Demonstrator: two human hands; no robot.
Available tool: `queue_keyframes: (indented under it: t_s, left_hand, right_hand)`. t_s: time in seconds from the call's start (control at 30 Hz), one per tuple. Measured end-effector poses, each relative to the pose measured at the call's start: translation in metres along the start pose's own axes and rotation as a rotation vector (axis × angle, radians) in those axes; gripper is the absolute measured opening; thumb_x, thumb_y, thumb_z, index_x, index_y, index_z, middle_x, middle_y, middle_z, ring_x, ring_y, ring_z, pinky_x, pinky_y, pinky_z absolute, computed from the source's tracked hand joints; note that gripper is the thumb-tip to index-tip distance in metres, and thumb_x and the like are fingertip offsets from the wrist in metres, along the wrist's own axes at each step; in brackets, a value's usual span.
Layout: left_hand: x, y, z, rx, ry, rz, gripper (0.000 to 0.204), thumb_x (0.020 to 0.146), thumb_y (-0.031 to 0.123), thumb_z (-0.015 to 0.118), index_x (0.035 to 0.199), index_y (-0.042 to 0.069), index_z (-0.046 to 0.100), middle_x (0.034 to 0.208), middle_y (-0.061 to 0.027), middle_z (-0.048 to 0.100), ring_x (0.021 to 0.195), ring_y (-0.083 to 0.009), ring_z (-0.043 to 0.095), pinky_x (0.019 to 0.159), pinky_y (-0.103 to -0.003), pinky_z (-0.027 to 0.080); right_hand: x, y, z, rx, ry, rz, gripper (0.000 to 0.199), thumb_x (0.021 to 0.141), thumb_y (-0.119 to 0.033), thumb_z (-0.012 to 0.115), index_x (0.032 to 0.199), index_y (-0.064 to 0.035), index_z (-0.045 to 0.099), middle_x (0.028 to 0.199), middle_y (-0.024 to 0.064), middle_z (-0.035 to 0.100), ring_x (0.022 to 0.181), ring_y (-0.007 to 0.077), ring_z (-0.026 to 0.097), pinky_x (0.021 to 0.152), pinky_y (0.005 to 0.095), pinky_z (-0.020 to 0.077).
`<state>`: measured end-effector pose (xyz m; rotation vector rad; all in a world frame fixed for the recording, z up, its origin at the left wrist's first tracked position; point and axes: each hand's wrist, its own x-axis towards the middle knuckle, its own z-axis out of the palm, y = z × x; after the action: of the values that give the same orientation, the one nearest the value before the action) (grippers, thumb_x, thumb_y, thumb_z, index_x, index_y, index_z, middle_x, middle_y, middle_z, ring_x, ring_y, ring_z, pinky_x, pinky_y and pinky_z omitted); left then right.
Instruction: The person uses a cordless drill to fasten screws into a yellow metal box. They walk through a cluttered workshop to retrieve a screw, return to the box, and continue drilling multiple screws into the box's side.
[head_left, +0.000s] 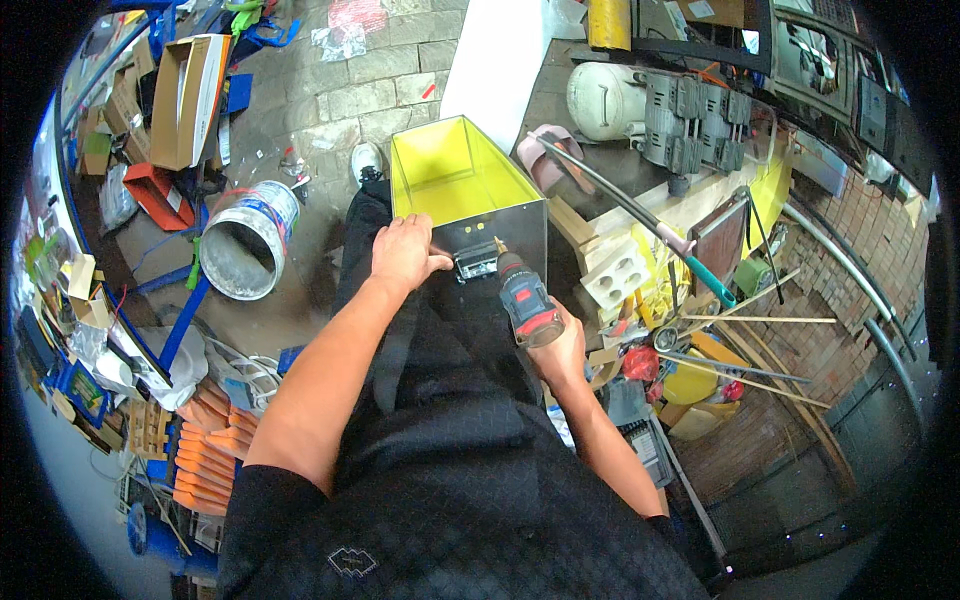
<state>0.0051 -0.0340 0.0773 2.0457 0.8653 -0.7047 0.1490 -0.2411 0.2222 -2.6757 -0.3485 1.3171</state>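
Observation:
A long open-topped box [522, 228], dark outside and bright yellow inside, rests at my lap and extends away from me. My left hand [403, 256] grips the left of its near end, fingers on the rim and thumb stretched to the metal latch or handle [477, 263] on the dark end panel. My right hand [562, 350] is wrapped round a cordless drill [530, 304], grey and black with red parts. The gold-coloured drill bit [501, 245] points at the panel just right of the latch; I cannot tell whether it touches.
A dirty white bucket [243, 245] lies tipped at the left, near cardboard boxes [190, 100] and stacked orange parts [208, 455]. On the right are an air compressor [650, 108], a long pole with a green grip [705, 278] and several wooden strips [790, 390]. A white panel [493, 70] stands ahead.

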Motion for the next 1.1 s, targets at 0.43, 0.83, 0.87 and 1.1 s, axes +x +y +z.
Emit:
queue_keyframes:
  t_s: [0.43,0.83,0.87,1.1]
  left_hand:
    - [0.002,0.003,0.006,0.042,-0.039,0.0,0.066,0.073,0.045,0.094,0.115,0.003,0.066,0.122,-0.0182,0.072,0.121,-0.0363,0.066,0.102,-0.047,0.053]
    - [-0.001,0.005,0.004,-0.005,-0.019,-0.023,0.069,0.071,0.043,0.096,0.117,0.002,0.066,0.123,-0.0189,0.072,0.123,-0.0373,0.065,0.104,-0.046,0.052]
    - [-0.002,0.005,0.005,-0.006,-0.018,-0.027,0.07,0.071,0.043,0.096,0.117,0.002,0.065,0.123,-0.0188,0.072,0.123,-0.0372,0.064,0.105,-0.046,0.052]
    - [-0.001,0.001,0.009,-0.029,0.01,-0.023,0.07,0.07,0.043,0.096,0.118,0.001,0.065,0.126,-0.0187,0.072,0.123,-0.0373,0.064,0.105,-0.047,0.051]
  right_hand:
    - [0.001,-0.008,0.011,-0.13,-0.064,-0.085,0.054,0.083,-0.05,0.078,0.116,-0.0088,0.071,0.098,0.027,0.075,0.099,0.0475,0.072,0.085,0.055,0.0546]
    - [0.006,-0.017,0.017,-0.155,-0.044,-0.165,0.049,0.084,-0.041,0.079,0.119,-0.0068,0.072,0.097,0.027,0.075,0.098,0.0468,0.073,0.086,0.0551,0.0548]
    - [0.005,-0.023,0.019,-0.165,-0.044,-0.151,0.049,0.084,-0.04,0.079,0.12,-0.007,0.072,0.098,0.0269,0.075,0.099,0.0466,0.073,0.086,0.055,0.055]
    - [0.008,-0.037,0.024,-0.212,-0.012,-0.114,0.046,0.086,-0.038,0.077,0.121,-0.0082,0.073,0.101,0.0266,0.076,0.1,0.0455,0.074,0.088,0.0542,0.0565]
